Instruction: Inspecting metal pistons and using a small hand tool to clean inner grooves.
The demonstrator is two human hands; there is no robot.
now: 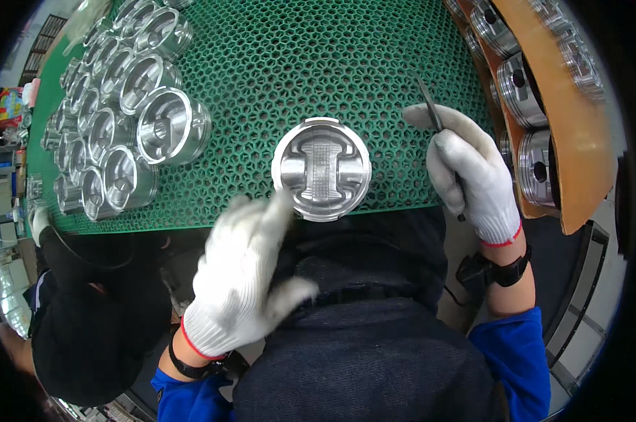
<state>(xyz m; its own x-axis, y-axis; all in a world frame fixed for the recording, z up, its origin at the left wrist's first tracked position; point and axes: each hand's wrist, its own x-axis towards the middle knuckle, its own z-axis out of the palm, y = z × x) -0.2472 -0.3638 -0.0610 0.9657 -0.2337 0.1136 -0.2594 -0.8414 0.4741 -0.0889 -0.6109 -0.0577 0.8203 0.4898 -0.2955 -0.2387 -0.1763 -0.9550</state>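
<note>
A silver metal piston [322, 169] lies hollow side up at the near edge of the green mat, its inner ribs and pin bosses showing. My left hand [237, 281], in a white knit glove, is just below and left of it. Its thumb is spread from the fingers, which are slightly blurred and hold nothing; the index fingertip overlaps the piston's rim, and I cannot tell whether it touches. To the right, above the mat's edge, my gloved right hand [469, 165] is closed around a slim dark blade-like tool [430, 105], its thin tip pointing up and away from me.
Several more pistons [172, 126] stand grouped on the left of the green honeycomb mat [276, 70]. At right, a brown cardboard divider [578, 155] has pistons [536, 167] in rows on both sides. Another person in dark clothes [93, 316] is at lower left, a gloved hand by the table edge.
</note>
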